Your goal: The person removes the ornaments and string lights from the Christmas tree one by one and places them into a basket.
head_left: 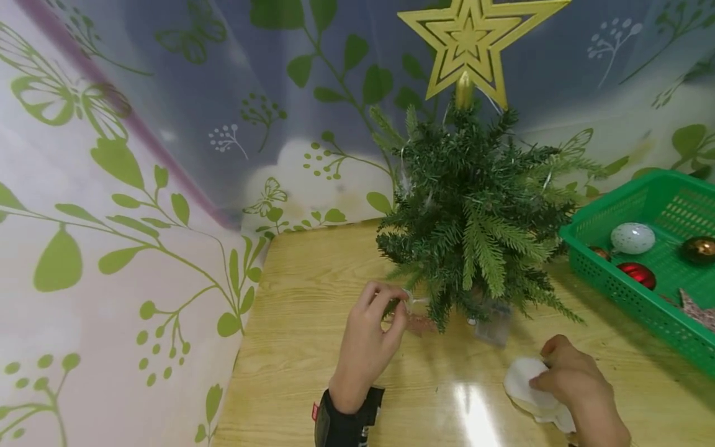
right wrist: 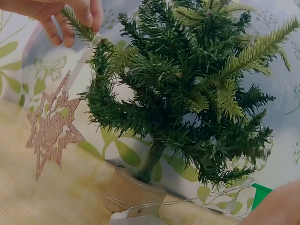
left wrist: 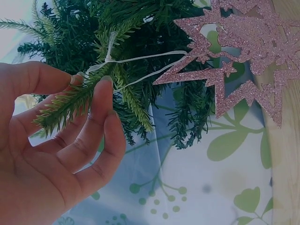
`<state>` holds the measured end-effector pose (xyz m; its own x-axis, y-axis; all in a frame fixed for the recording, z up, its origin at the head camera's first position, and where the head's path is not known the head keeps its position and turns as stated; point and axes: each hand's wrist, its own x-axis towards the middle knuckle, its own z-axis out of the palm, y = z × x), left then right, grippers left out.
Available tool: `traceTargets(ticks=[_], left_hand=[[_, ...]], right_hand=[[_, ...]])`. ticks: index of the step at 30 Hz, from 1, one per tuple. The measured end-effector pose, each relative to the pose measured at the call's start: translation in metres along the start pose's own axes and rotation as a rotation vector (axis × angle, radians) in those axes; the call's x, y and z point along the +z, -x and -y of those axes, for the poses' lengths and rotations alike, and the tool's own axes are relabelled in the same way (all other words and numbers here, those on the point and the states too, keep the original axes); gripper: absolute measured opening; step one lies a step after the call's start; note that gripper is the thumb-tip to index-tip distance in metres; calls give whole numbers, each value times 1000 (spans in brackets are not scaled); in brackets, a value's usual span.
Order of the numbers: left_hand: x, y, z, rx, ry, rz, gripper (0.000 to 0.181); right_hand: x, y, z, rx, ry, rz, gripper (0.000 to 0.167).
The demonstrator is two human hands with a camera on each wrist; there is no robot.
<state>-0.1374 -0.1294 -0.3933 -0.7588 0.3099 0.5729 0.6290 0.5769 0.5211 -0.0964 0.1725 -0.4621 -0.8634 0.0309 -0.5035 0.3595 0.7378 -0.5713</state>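
My left hand [head_left: 368, 332] pinches a green branch tip [left wrist: 70, 101] of a small artificial Christmas tree [head_left: 475, 186] between thumb and fingers. A white string [left wrist: 154, 57] loops around that branch beside the fingertips. From the string hangs a pink glittery star-shaped ornament [right wrist: 54, 126], dangling left of the tree in the right wrist view. To the right, my other hand [head_left: 581, 379] holds a white, rounded, flat thing [head_left: 522, 379] low over the table, thumb on it; its kind is unclear. Only a blurred edge of the right hand appears in the right wrist view.
A gold star [head_left: 466, 37] tops the tree. At right stands a green basket [head_left: 609, 298] with a white ball [head_left: 632, 238], a red ball [head_left: 637, 275] and other ornaments. A clear box [head_left: 494, 323] with wire lies by the tree's base on the wooden table [head_left: 301, 323].
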Motion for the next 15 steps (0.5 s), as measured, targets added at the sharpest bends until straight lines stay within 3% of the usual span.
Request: traceTargets(ticks=[4, 6, 11, 15], left_hand=[[0, 0, -1, -8, -3, 8, 11], [-1, 1, -2, -11, -2, 9, 11], [-1, 0, -3, -8, -9, 4, 11], [0, 1, -2, -7, -11, 5, 11]], right_hand=[[-5, 4, 1, 35, -47, -42, 58], [-12, 10, 2, 44, -99, -100, 62], [-28, 30, 8, 20, -300, -404, 69], [-36, 44, 8, 17, -390, -630, 67]])
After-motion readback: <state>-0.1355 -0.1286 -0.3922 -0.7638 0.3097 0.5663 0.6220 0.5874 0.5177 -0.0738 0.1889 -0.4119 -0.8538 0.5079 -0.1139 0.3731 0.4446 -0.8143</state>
